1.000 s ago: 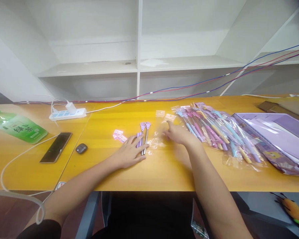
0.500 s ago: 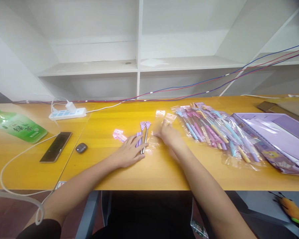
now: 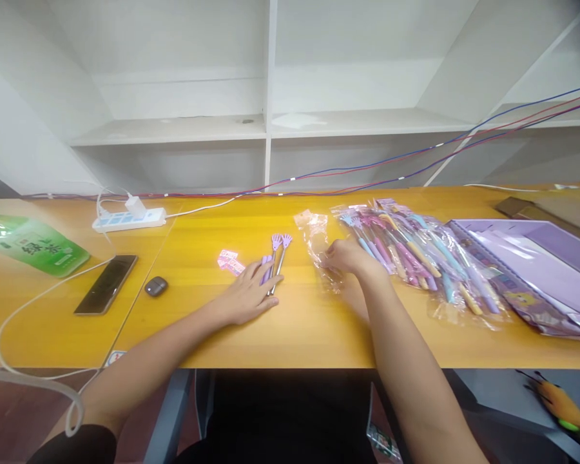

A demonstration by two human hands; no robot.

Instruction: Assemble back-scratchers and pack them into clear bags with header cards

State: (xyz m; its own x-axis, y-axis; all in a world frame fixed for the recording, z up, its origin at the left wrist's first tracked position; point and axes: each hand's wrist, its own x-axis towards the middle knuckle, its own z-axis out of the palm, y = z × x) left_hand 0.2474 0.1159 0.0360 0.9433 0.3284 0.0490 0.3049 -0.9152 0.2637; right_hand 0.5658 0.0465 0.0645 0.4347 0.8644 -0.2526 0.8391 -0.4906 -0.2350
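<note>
My left hand [image 3: 246, 298] lies flat on the yellow table [image 3: 299, 328], fingers spread over the lower ends of two purple hand-tipped sticks [image 3: 278, 254]. My right hand [image 3: 348, 256] is closed in a pinch on a clear plastic bag [image 3: 318, 240], which is lifted slightly off the table just right of the sticks. Small pink labels [image 3: 231, 262] lie left of the sticks.
A pile of bagged coloured sticks [image 3: 410, 254] lies to the right, beside a purple box [image 3: 536, 270]. On the left are a green bottle [image 3: 31, 240], a phone [image 3: 106, 284], an earbud case [image 3: 155, 285], a power strip [image 3: 129, 219] and a white cable [image 3: 24, 309].
My right hand drew back from the loose bags, pinched one clear bag and pulled it up and to the right. My left hand stayed on the sticks.
</note>
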